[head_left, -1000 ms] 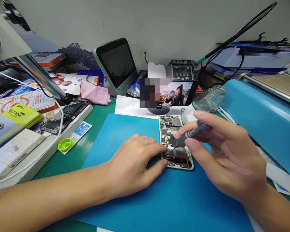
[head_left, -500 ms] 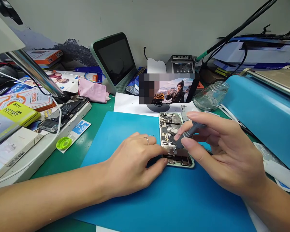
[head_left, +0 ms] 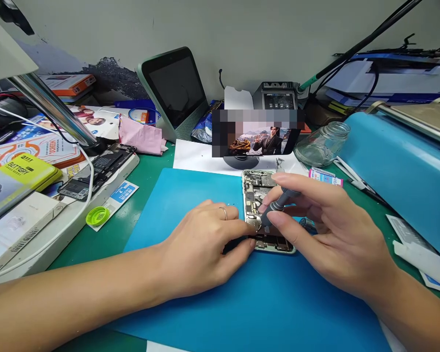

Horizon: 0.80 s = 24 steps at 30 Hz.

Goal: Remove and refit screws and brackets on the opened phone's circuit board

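An opened smartphone (head_left: 250,195) with its inner parts bare lies on a blue mat (head_left: 198,190). My left hand (head_left: 205,244) rests on the mat at its lower left edge, thumb and index finger closed on that edge. Between the fingertips of my right hand (head_left: 337,234) is a dark grey screwdriver (head_left: 278,206), tilted with its tip down at the lower left part of the phone, close to my left index finger. Part of the phone is hidden behind my right fingers and the screwdriver.
Behind the mat stand a phone playing a video (head_left: 267,139), a smart display (head_left: 176,88) and a glass jar (head_left: 322,144). To the left are another opened phone (head_left: 100,168), a green cap (head_left: 97,215) and boxes. A blue roll-like object (head_left: 399,171) lies on the right.
My right hand has moved slightly left with the screwdriver, bringing its tip nearer my left index finger. The left hand stays at the phone's edge.
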Each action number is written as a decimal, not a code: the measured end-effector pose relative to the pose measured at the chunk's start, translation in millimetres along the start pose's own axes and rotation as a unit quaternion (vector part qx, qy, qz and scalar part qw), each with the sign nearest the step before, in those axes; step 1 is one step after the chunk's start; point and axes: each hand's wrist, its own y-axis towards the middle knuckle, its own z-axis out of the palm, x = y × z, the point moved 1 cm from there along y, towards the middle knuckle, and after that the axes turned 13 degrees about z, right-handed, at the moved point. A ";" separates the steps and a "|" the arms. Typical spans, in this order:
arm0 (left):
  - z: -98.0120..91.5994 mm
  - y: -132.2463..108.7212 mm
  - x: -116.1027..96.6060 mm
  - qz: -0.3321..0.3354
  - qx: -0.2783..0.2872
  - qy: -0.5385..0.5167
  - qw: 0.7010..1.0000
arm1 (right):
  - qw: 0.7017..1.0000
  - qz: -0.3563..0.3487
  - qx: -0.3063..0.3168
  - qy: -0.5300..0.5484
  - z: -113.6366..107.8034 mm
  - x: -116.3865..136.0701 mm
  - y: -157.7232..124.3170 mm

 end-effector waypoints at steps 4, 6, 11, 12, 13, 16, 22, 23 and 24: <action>0.3 0.5 0.5 0.002 0.006 0.005 1.000 | 1.000 -0.003 -0.003 -0.005 -0.1 1.3 0.4; 0.4 0.7 1.0 0.002 0.008 0.008 1.000 | 1.000 -0.004 0.002 -0.005 -0.1 1.7 0.3; 0.1 0.3 1.8 0.001 0.005 0.006 1.000 | 1.000 0.000 0.005 -0.012 -0.1 0.3 -0.4; 0.1 0.2 1.7 0.002 0.004 0.005 1.000 | 1.000 0.001 0.004 -0.015 -0.2 -0.2 -0.6; 0.2 0.1 1.7 0.003 0.004 0.004 1.000 | 1.000 0.003 0.002 -0.017 -0.3 -0.8 -0.7; 0.5 0.1 1.3 0.001 0.004 0.004 1.000 | 1.000 0.006 -0.004 -0.019 -1.1 -2.0 -0.8; -0.3 0.1 0.1 0.001 0.008 0.007 1.000 | 1.000 0.009 -0.016 -0.019 -1.4 -2.5 -0.9; -0.5 0.1 -0.1 0.003 0.010 0.007 1.000 | 1.000 0.009 -0.017 -0.017 -1.2 -2.5 -1.0; -0.7 0.1 -0.1 0.005 0.010 0.008 1.000 | 1.000 0.010 -0.016 -0.015 -1.0 -2.4 -1.1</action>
